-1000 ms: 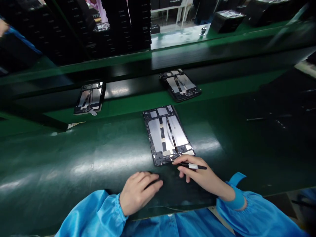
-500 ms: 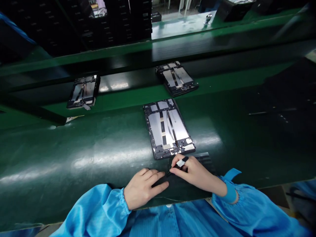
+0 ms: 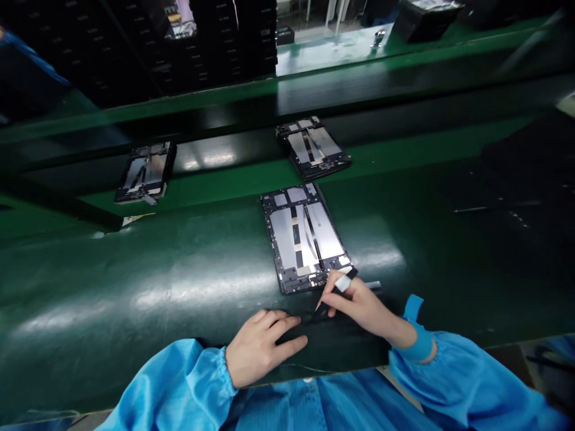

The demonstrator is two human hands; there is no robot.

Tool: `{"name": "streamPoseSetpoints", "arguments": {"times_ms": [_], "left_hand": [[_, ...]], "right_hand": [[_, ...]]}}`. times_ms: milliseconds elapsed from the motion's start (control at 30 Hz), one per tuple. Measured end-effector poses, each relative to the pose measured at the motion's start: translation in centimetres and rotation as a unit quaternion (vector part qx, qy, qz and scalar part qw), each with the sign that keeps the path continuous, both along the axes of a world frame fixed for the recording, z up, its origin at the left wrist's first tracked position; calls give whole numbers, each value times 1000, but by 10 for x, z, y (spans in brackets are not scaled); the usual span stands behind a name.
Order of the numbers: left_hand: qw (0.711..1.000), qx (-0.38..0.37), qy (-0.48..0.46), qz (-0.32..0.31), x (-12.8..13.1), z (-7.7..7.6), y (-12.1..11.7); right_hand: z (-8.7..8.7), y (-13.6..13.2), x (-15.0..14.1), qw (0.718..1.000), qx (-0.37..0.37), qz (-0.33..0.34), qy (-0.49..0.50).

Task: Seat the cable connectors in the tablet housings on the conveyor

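Note:
In front of me an opened tablet (image 3: 275, 239) lies flat, its silver battery area, dark flex cables and circuit boards showing. My left hand (image 3: 265, 346) rests palm down on the green mat, fingers apart, holding nothing. Just below the tablet's lower right corner, my right hand (image 3: 353, 299) is closed in a pinch on slim dark tweezers (image 3: 320, 310). Their tip points down and left toward the mat. The white piece (image 3: 343, 282) at this hand looks like tape or a wrap. Behind the fingers a pale strip (image 3: 372, 285) shows, its other part hidden or unclear.
On the belt behind are two more opened tablets, one at the middle (image 3: 313, 147) and one at the left (image 3: 145, 172). A dark post (image 3: 67, 200) juts in from the left. Dark stacked trays (image 3: 233, 48) stand at the back; a black sheet-like item (image 3: 525, 173) lies right.
My right hand has moved slightly right and up with the tweezers, over the tablet's lower corner. Both rear tablets have shifted left. My left hand stays in place.

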State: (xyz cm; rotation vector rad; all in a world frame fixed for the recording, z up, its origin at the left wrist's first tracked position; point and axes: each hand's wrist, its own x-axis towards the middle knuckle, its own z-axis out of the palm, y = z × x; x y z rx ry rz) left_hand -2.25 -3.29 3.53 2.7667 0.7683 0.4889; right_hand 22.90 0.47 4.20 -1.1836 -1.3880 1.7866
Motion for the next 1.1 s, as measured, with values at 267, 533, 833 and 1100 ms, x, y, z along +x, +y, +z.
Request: {"name": "streamPoseSetpoints", "arguments": {"times_ms": [267, 533, 833, 1100], "left_hand": [[992, 80, 0, 95, 5, 9, 33], [992, 81, -6, 93, 2, 1, 33], [992, 65, -56, 98, 1, -5, 32], [991, 61, -59, 108, 2, -5, 32]], "right_hand": [[22, 57, -3, 1000, -26, 6, -3], [7, 78, -15, 994, -63, 87, -19], [18, 85, -24, 986, -67, 137, -70], [18, 83, -23, 986, -63, 137, -74]]}}
